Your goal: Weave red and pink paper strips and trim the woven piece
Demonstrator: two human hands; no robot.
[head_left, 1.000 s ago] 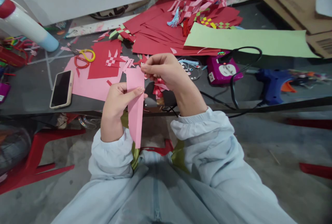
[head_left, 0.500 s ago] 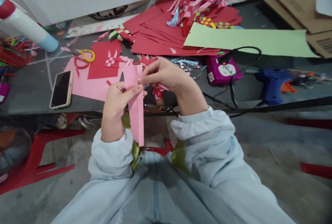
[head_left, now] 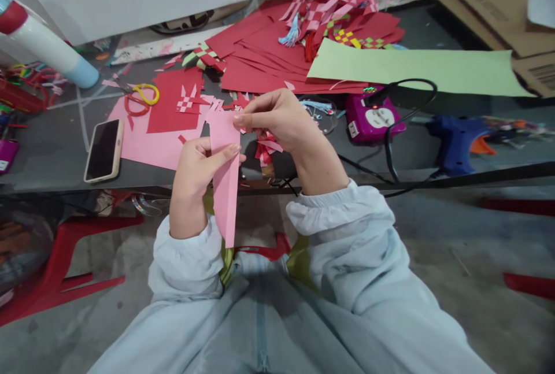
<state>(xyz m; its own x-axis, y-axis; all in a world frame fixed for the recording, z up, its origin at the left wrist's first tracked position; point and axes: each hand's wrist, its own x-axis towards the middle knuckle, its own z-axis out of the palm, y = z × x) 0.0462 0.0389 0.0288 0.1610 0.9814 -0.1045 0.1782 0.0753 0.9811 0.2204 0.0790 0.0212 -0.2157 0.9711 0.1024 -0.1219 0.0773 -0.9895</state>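
Note:
A folded strip of pink paper (head_left: 225, 183) hangs upright between my hands, over the table's front edge, with a lengthwise crease near its right side. My left hand (head_left: 197, 169) grips it around the middle, thumb in front and fingers behind. At the strip's upper right edge, my right hand (head_left: 277, 117) pinches the paper between thumb and fingertips. Behind the hands lie a pink sheet (head_left: 143, 145) and a red sheet (head_left: 165, 117) with a small woven pink-and-red piece (head_left: 187, 99) on top. Red and pink scraps (head_left: 266, 148) lie just beneath my right hand.
Yellow-and-red scissors (head_left: 142, 99) and a phone (head_left: 103, 150) lie at the left. Red sheets (head_left: 269, 65) and a green sheet (head_left: 411, 67) spread across the back. A purple power box (head_left: 375, 114) with a black cable and a blue glue gun (head_left: 457, 140) sit at the right.
My right hand has slid a little up along the strip's right edge. The strip's lower end has swung slightly left; my left hand keeps its grip.

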